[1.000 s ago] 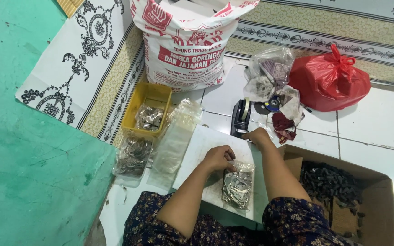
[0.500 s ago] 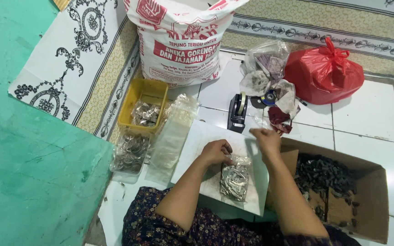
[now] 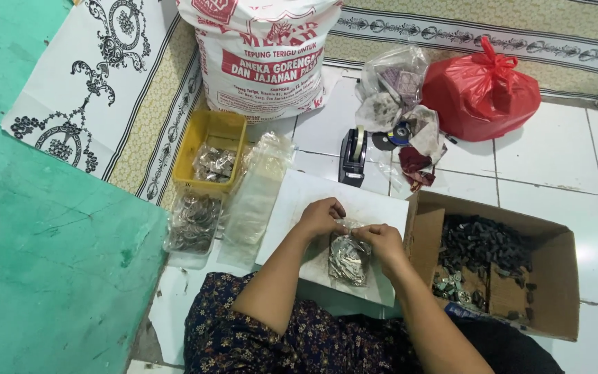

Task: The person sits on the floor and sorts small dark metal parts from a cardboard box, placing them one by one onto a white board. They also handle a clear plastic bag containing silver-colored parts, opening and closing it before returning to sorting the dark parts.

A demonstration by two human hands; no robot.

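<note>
Both hands meet at the mouth of a small clear plastic bag (image 3: 348, 257) filled with shiny metal pieces. The left hand (image 3: 321, 216) is curled, its fingers pinching the bag's top edge; the right hand (image 3: 381, 242) is likewise closed, gripping the same crinkled top from the other side. The bag lies on a flat white board (image 3: 299, 208) on the tiled floor, near the board's right edge. Just beyond the board's far edge stands a black tape dispenser (image 3: 353, 156). Left of the board lie limp empty clear bags (image 3: 254, 201) and a yellow plastic tray (image 3: 217, 131) holding filled packets. To the right, an open cardboard box (image 3: 555, 277) holds dark small parts.
</note>
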